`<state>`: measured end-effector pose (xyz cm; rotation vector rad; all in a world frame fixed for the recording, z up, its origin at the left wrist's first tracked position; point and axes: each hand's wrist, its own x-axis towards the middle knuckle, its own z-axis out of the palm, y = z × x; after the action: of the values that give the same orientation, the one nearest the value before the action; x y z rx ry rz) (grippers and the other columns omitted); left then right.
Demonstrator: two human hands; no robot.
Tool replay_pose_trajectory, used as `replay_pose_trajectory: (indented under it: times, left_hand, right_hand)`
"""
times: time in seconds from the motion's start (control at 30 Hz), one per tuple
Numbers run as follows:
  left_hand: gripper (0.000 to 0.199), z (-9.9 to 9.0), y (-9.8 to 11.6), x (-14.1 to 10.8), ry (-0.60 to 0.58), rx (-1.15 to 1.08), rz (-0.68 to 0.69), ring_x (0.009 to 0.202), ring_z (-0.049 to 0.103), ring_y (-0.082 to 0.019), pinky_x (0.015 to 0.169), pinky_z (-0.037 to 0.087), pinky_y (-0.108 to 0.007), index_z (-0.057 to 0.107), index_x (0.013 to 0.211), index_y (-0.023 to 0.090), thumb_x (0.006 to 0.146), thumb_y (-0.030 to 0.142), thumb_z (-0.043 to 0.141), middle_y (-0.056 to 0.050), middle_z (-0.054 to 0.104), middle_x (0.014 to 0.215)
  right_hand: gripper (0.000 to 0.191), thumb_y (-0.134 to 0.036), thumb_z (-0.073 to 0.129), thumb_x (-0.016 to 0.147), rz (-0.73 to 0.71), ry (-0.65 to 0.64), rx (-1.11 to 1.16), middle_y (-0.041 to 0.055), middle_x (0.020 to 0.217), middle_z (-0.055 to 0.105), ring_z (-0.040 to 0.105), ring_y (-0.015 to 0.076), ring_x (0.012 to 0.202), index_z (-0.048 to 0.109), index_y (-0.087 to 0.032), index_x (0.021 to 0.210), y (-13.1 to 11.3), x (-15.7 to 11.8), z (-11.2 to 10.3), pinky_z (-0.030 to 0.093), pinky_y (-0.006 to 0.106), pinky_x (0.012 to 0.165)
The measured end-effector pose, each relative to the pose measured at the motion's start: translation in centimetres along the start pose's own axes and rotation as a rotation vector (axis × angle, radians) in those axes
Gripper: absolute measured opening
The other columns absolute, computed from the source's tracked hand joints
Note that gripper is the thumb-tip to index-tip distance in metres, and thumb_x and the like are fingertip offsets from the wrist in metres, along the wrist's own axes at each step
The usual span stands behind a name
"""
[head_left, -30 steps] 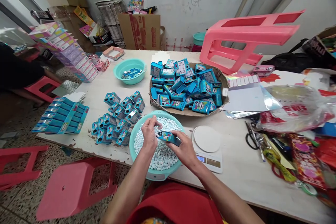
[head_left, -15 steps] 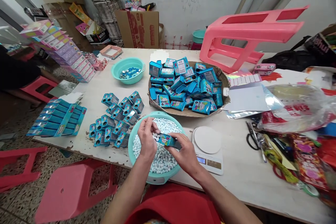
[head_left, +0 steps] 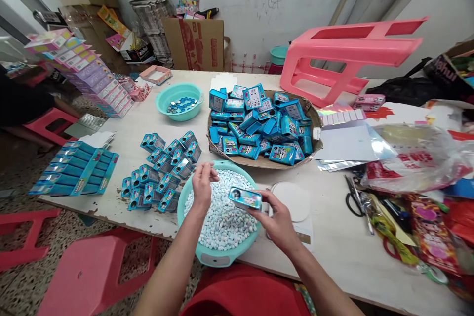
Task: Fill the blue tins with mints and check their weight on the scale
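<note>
A teal basin (head_left: 218,260) full of small pale candies stands at the table's front edge. Over its right part my right hand (head_left: 276,217) holds a blue tin (head_left: 245,198), its round hole facing up. My left hand (head_left: 203,182) hovers above the basin's upper left, fingers bent together; whether anything is between them cannot be made out. Left of the basin several blue tins (head_left: 163,163) stand in a group. Behind it a cardboard tray (head_left: 259,162) is heaped with more blue tins. A white scale (head_left: 292,200) lies right of the basin, partly behind my right hand.
A smaller teal basin (head_left: 179,114) holds blue and silver caps. Blue display boxes (head_left: 76,168) and stacked pink boxes (head_left: 96,74) are at left. A pink stool (head_left: 333,54) rests on the table behind. Scissors (head_left: 354,197) and plastic bags lie at right. A seated person is at far left.
My left hand has moved up and left, off the tin. My right hand has shifted right with the tin, turning it so that its holed end shows.
</note>
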<state>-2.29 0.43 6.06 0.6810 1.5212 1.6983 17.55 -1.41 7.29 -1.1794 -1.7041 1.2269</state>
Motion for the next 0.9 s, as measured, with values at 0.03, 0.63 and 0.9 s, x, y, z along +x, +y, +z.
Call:
replay_pose_trajectory:
  times: [0.03, 0.63, 0.9]
  left_hand:
    - [0.025, -0.3, -1.4, 0.5, -0.032, 0.152, 0.033, 0.065, 0.054, -0.016, 0.065, 0.045, -0.028, 0.063, 0.079, 0.02, 0.076, 0.044, 0.06, -0.003, 0.058, 0.069]
    - [0.015, -4.0, -8.6, -1.6, -0.022, 0.659, -0.005, 0.065, 0.053, -0.017, 0.061, 0.039, -0.024, 0.059, 0.071, 0.021, 0.069, 0.034, 0.066, 0.0, 0.055, 0.066]
    - [0.028, -1.3, -0.7, -3.4, -0.008, -0.281, -0.28, 0.046, 0.047, -0.009, 0.043, 0.033, -0.019, 0.049, 0.081, 0.019, 0.071, 0.038, 0.067, 0.003, 0.053, 0.063]
  right_hand:
    - [0.032, -0.031, 0.067, 0.075, -0.001, 0.026, -0.004, 0.0056, 0.103, 0.066, 0.06, 0.0235, 0.095, 0.06, -0.022, 0.105, 0.1, -0.2, -0.7, 0.048, 0.036, 0.084]
    - [0.03, -0.035, 0.065, 0.075, 0.036, 0.038, -0.126, 0.0059, 0.098, 0.067, 0.061, 0.0231, 0.09, 0.061, -0.021, 0.102, 1.0, -0.6, -0.6, 0.049, 0.036, 0.08]
    - [0.028, -0.023, 0.065, 0.074, -0.065, -0.136, -0.303, 0.0048, 0.1, 0.066, 0.06, 0.0246, 0.094, 0.059, -0.023, 0.102, 0.9, -0.4, 1.8, 0.047, 0.037, 0.082]
